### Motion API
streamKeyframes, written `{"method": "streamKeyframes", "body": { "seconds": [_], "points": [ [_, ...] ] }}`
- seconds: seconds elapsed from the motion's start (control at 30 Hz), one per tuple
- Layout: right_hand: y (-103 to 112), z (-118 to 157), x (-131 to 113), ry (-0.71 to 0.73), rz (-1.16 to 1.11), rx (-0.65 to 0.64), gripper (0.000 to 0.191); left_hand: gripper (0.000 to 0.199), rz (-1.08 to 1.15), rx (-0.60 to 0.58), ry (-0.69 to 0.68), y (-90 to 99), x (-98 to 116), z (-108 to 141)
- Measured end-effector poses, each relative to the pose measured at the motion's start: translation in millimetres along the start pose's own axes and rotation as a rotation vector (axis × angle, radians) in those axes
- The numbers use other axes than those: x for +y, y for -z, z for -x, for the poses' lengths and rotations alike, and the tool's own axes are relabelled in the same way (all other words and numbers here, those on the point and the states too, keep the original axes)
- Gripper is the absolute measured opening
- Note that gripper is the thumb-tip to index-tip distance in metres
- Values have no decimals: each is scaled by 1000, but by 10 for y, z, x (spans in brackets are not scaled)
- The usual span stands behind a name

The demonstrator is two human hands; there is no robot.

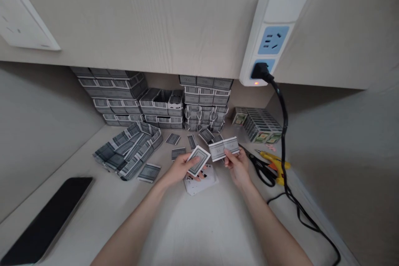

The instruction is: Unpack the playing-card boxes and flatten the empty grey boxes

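Note:
My left hand [183,167] is closed on a playing card [198,160], its patterned back turned up and the thumb on top. Between the thumb and fingers of my right hand [237,166] is a folded playing-card piece [223,148], with two patterned panels side by side. The two held things are close to each other at their near edges. Under my left hand lies a pile of playing cards [199,185], face up, partly covered by the fingers. Several small folded card pieces, such as one patterned piece [149,173], lie on the table around.
Stacked boxes made of folded cards [205,95] stand along the back. At left are an open card tray [127,149] and a black phone [46,220]. Right: scissors [264,171], a yellow glue gun [276,164], card packs [262,122], and a black cable [284,133] from a power strip [274,29].

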State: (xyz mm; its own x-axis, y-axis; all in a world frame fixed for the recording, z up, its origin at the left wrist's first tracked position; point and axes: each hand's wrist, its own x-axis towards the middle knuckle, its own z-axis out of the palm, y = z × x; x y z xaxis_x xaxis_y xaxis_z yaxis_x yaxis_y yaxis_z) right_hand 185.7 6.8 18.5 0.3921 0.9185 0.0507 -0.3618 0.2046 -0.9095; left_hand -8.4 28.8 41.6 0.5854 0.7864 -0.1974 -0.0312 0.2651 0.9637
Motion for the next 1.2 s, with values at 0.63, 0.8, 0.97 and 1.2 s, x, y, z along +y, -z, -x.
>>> {"method": "streamKeyframes", "body": {
  "seconds": [0.63, 0.8, 0.97, 1.2],
  "points": [
    [-11, 4, -16, -55, -15, -49, 30, 40, -48, -18, 3, -23, -9, -3],
    [-55, 36, -21, -50, -34, -62, 35, 39, -62, -39, 10, -32, -22, 5],
    [-82, 77, 21, -117, -40, -155, 32, 37, -89, -65, 20, -56, -78, -5],
    [-90, 121, 98, -164, -20, -268, 20, 41, -103, -146, 21, -87, -64, 18]
  ]
}}
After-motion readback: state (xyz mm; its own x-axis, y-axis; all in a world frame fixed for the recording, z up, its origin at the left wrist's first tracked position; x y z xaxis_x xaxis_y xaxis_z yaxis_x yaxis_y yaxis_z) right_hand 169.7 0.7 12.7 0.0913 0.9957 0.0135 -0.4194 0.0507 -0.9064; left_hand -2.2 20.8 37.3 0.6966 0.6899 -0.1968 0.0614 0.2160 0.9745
